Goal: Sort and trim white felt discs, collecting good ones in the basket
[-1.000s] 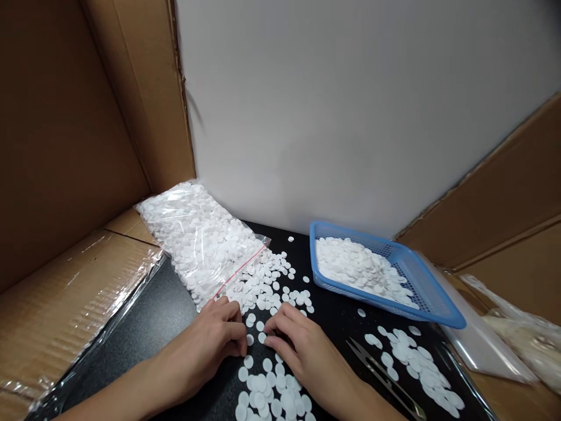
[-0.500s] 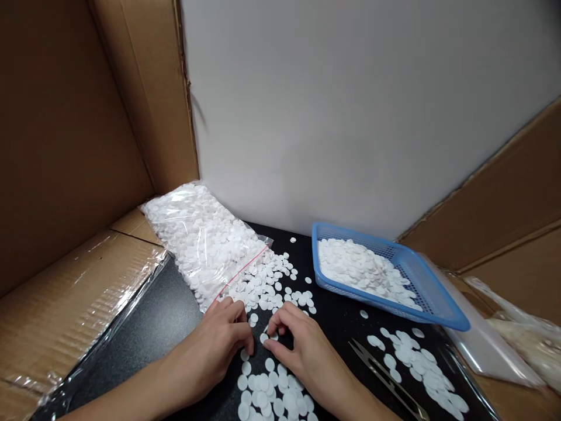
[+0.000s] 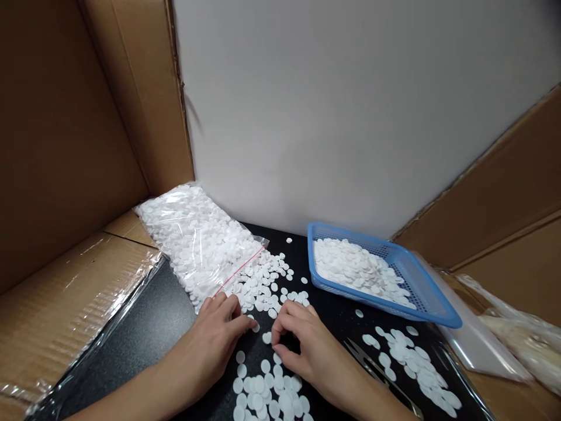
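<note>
My left hand (image 3: pixel 219 336) rests low over the black table, thumb stretched out and the other fingers loosely bent. Its thumb tip touches a small white round disc (image 3: pixel 255 327). Across a narrow gap, my right hand (image 3: pixel 302 342) has thumb and forefinger brought together in a pinch; what lies between the tips is too small to make out. One white disc (image 3: pixel 267 337) is just left of those fingertips. Nearer me spreads a group of white discs (image 3: pixel 272 392). Beyond my hands, more loose discs (image 3: pixel 258 286) spill from a clear zip bag (image 3: pixel 197 240) with a red seal line.
A blue basket (image 3: pixel 442 298) holding a heap of discs stands at the back right. Thread snips (image 3: pixel 377 374) lie partly under my right forearm, beside another disc pile (image 3: pixel 421 365). Plastic bags (image 3: pixel 486 345) lie at far right. Cardboard (image 3: pixel 79 292) and a white panel (image 3: pixel 350 117) surround the table.
My left thumb has moved up and right onto a disc. My right hand has drawn slightly right, leaving a disc beside its fingertips. The whole view has shifted a little.
</note>
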Demonstrator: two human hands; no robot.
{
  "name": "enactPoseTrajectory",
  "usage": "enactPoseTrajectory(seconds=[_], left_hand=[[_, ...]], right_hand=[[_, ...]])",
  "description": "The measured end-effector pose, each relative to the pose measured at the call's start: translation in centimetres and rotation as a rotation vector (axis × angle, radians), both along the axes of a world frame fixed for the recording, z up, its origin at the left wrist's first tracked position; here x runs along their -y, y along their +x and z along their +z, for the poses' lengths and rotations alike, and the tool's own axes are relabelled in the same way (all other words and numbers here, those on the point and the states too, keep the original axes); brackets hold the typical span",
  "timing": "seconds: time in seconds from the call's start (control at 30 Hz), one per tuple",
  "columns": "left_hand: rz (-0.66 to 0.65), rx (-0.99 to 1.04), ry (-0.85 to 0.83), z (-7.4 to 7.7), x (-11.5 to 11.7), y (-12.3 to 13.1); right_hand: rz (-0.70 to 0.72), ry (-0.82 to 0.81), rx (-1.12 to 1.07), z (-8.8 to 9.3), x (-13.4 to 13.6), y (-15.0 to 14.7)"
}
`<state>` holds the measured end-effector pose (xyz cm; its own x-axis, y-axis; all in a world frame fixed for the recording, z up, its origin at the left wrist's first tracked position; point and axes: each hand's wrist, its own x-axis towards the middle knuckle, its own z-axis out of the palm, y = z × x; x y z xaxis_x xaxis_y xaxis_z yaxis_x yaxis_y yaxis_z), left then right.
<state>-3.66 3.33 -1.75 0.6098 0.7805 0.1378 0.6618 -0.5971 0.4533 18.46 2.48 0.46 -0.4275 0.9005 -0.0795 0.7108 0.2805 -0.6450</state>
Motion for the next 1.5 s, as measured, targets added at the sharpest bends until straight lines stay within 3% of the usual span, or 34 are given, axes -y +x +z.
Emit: enactPoseTrajectory(seconds=[0.1,0.23,0.5,0.8,0.9,1.0,1.17,1.4,1.5], left_hand=[[-0.009,-0.036,0.032,-0.2,-0.1,0.0],[-0.022,-0.063,0.028,0.0,-0.3,-0.1],[-0.054,0.023,-0.123,1.0,0.2,-0.2],[0.049,0.138,-0.207,1.7,-0.2,-0.1],[0.064,0.177,-0.331,2.3,0.3,0.5],[0.114,0.257,-0.565,3.2,0.9,1.1],[0.127,0.511,-0.802,3.4,1.1,1.6],[0.156,0.690,-0.984,2.7,0.7,1.8],[0.205,0.712,-1.003,3.0,0.7,1.8]], right_hand=[[0.046,-0.041,0.013,0.4,-0.4,1.2],[-0.035,-0.007,-0.017,0.0,-0.8,1.9],[0.004,-0.009,-0.132,-1.2,-0.3,0.9],[0.002,0.114,-0.146,-2.0,0.0,-0.6],[0.017,0.181,-0.305,-1.9,0.5,-0.7],[0.067,0.366,-0.442,-1.7,1.2,-0.7],[0.095,0.594,-0.469,-1.5,1.5,-1.0],[0.103,0.582,-0.450,-1.8,1.3,-0.9],[0.066,0.445,-0.513,-1.7,1.5,-0.9]])
